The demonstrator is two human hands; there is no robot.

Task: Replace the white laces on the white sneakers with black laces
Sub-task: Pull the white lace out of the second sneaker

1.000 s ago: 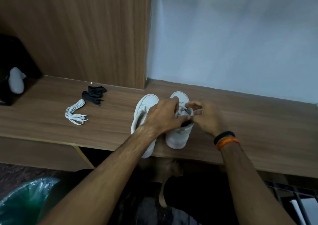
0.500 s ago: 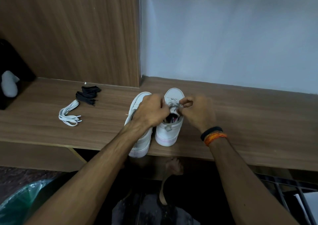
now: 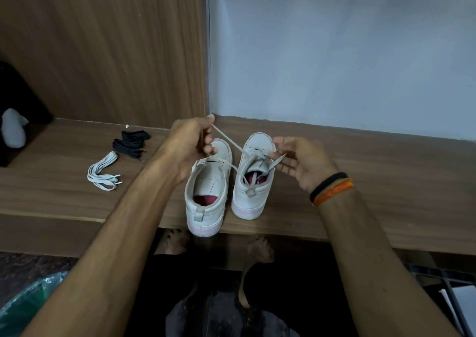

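Two white sneakers stand heel-first at the front of a wooden shelf (image 3: 360, 171). The left sneaker (image 3: 206, 197) has no lace in it. A white lace (image 3: 253, 153) runs through the right sneaker (image 3: 251, 189). My left hand (image 3: 190, 143) grips one end of that lace and holds it taut up and to the left. Just right of the shoe, my right hand (image 3: 298, 161) pinches the other end. A loose white lace (image 3: 103, 171) and a bundle of black laces (image 3: 131, 143) lie on the shelf to the left.
A wood panel (image 3: 103, 48) and a pale wall (image 3: 334, 53) back the shelf. A black object with a white part (image 3: 13, 130) sits at the far left. The left sneaker's heel overhangs the shelf edge. My bare feet (image 3: 257, 251) show below.
My hands have come apart from over the right sneaker's tongue. The left hand has drawn a lace end up and left, the right hand has pulled the other end right, undoing the bow.
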